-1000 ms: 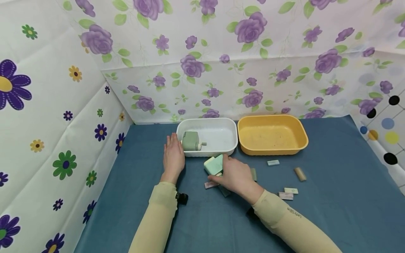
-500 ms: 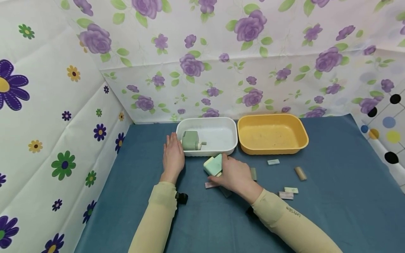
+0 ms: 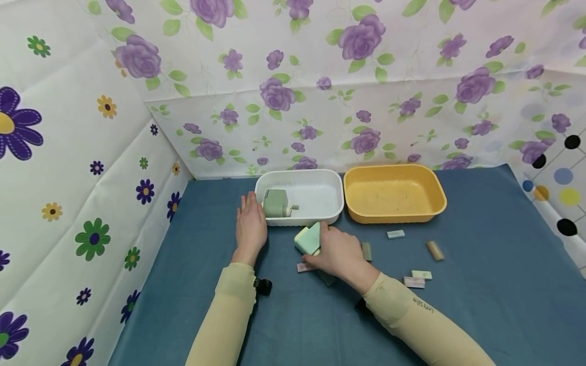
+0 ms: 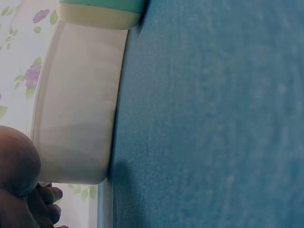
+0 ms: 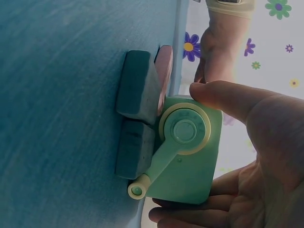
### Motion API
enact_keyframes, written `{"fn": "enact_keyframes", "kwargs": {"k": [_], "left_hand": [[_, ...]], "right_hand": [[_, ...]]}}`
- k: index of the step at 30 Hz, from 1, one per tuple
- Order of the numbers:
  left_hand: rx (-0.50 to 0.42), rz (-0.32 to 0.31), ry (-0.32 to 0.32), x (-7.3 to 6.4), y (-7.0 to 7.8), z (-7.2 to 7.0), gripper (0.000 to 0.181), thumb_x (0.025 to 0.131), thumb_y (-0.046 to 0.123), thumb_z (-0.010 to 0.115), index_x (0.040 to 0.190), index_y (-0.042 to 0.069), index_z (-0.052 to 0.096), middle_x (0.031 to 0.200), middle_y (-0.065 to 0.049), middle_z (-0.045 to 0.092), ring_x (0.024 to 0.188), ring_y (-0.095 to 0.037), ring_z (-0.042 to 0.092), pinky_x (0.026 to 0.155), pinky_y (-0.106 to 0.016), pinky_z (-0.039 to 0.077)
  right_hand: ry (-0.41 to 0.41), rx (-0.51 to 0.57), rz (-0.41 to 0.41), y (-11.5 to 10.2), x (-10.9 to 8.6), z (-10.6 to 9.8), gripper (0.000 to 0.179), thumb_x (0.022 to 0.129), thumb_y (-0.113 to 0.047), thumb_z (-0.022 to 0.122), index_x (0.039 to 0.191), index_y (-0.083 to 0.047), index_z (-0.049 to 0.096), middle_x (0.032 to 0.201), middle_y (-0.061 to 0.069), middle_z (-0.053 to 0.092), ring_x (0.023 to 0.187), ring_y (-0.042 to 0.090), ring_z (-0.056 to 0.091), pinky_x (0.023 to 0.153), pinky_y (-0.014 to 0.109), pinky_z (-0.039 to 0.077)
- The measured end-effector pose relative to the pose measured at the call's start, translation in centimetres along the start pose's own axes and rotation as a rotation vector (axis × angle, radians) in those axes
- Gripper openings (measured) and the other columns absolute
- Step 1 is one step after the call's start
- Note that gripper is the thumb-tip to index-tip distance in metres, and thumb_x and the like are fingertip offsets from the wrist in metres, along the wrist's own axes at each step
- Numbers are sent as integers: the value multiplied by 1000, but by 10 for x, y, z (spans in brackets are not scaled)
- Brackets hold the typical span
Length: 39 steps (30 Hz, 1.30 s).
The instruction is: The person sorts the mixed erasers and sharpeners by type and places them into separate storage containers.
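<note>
My right hand (image 3: 341, 252) holds a mint-green crank pencil sharpener (image 3: 308, 239) with a cream edge, just in front of the white tray (image 3: 316, 198). In the right wrist view the crank (image 5: 164, 159) faces the camera, with thumb and fingers on opposite sides of the body. My left hand (image 3: 251, 230) rests along the left end of the white tray, its fingers straight. Inside that tray, at the left, lies an olive-green crank pencil sharpener (image 3: 275, 204). Close under the held sharpener lie a pink eraser (image 3: 306, 267) and dark blocks (image 5: 137, 88), partly hidden.
A yellow tray (image 3: 393, 219) stands right of the white one. On the blue cloth to the right are a light green eraser (image 3: 396, 234), a brown cylinder (image 3: 435, 250), a pale green block (image 3: 421, 275) and a pinkish block (image 3: 414, 282). Flowered sheets (image 3: 256, 122) hang behind.
</note>
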<state>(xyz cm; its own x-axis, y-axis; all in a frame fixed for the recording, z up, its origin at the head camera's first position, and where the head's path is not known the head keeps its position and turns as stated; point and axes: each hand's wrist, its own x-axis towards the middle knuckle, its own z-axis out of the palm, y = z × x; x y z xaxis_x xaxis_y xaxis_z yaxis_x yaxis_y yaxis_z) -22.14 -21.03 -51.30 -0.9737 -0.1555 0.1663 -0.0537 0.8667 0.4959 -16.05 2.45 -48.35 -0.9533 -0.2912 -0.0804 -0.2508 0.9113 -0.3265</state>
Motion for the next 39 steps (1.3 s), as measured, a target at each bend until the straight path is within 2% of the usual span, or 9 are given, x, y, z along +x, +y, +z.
{"fn": "enact_keyframes", "kwargs": {"k": [23,31,34,39], "left_hand": [[-5,3,3,0,0,-1,54,119,22,35,166,-5,30,171,-22,32,163,-36,19,129,-59,20],[-7,33,27,-1,2,-1,53,118,18,37,164,-8,32,169,-27,34,161,-42,23,128,-62,22],[-2,33,32,-1,2,0,53,118,18,38,164,-7,32,169,-26,35,160,-41,23,128,-61,23],[4,29,32,-1,1,1,52,119,19,37,165,-6,33,169,-24,35,161,-40,24,128,-60,24]], "right_hand": [[-2,-20,4,-2,3,1,99,82,-63,86,148,3,52,105,14,69,77,25,66,66,44,59],[7,-13,-10,-1,3,1,92,82,-60,87,142,2,56,97,11,67,70,23,63,59,42,56],[0,-7,-15,-1,4,-1,90,82,-59,88,141,1,57,99,11,68,72,23,64,61,42,57],[-9,-3,-39,-2,3,-3,93,82,-56,89,148,-1,54,109,11,71,76,23,66,63,43,58]]}}
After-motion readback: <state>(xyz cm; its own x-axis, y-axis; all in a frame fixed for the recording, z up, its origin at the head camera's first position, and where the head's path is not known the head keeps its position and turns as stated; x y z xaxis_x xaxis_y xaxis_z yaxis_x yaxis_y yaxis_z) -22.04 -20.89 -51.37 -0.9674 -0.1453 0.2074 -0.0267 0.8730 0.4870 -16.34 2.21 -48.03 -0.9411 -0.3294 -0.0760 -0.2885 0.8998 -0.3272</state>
